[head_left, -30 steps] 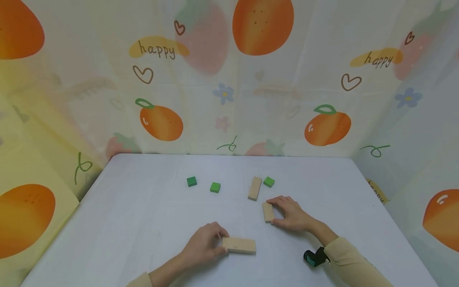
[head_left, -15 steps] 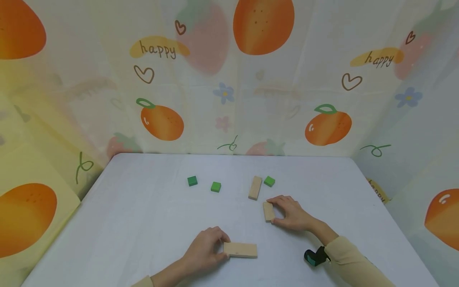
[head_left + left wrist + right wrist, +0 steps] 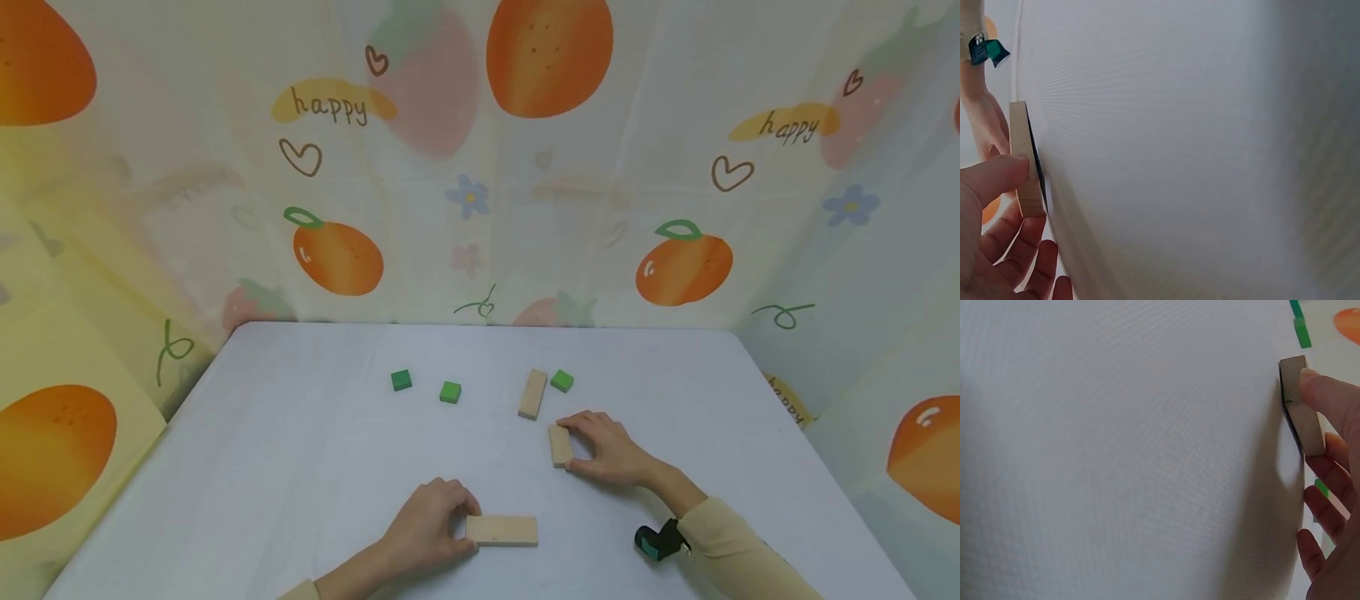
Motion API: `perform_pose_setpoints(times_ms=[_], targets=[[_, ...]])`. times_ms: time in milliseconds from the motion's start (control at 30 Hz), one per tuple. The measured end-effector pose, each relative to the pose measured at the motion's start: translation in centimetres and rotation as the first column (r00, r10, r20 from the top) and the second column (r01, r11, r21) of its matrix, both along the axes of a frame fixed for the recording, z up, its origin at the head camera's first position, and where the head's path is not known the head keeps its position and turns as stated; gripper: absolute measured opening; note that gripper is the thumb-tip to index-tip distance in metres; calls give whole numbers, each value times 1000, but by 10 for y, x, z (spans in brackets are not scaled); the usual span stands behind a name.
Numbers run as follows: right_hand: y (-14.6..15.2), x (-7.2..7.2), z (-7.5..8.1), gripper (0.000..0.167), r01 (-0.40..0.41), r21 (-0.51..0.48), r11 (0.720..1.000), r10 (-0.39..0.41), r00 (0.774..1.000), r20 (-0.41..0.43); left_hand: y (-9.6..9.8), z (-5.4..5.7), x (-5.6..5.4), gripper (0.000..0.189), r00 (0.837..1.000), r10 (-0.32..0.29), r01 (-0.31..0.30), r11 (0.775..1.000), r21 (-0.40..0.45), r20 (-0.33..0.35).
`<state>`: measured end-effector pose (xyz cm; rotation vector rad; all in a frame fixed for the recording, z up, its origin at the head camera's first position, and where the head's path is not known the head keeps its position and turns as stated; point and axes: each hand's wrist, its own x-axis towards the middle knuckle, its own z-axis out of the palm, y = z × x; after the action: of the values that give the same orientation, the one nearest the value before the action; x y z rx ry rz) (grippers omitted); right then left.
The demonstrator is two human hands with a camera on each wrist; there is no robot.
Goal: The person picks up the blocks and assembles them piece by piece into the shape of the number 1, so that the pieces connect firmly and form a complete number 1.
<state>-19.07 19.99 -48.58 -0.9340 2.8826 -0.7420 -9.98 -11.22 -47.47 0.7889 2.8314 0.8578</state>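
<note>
My left hand (image 3: 429, 529) pinches the left end of a flat wooden block (image 3: 504, 531), which lies crosswise near the front of the table. In the left wrist view, the thumb presses one long side of this block (image 3: 1021, 134), with a fingertip at its near end. Farther back and to the right, my right hand (image 3: 611, 450) grips a second wooden block (image 3: 559, 446) between thumb and fingers. The right wrist view shows the thumb on this block's side (image 3: 1310, 422) and a finger under its near end. A thin dark line of shadow runs along its lower edge.
Behind the right hand lies a third wooden block (image 3: 532, 394), with a light green block (image 3: 562, 381) beside it. Another light green block (image 3: 450, 392) and a dark green block (image 3: 401, 380) sit farther left. A patterned cloth (image 3: 517, 183) hangs behind the white table (image 3: 300, 450).
My left hand has drawn its wooden block a little toward the front of the table, and the block now lies straighter across. The right hand and its block have stayed in place.
</note>
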Motion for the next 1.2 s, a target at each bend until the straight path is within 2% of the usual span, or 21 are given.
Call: perform_pose_setpoints(times_ms=[333,567,767,1200], targets=[[-1,1,0,55,-19,-63,998,18,1000,-11,-1,-1,2,31,998,-38,38,999,-11,-52],[-2,4,5,55,-12,-102,995,8,999,-41,-1,-2,3,32,999,-28,28,999,-25,-28],[-4,8,11,57,11,-113,994,-12,1000,-2,-2,0,4,32,999,-34,34,999,-20,-31],[-15,14,19,57,-19,-139,990,18,1000,-12,-2,-2,4,33,999,-28,28,1000,-7,-42]])
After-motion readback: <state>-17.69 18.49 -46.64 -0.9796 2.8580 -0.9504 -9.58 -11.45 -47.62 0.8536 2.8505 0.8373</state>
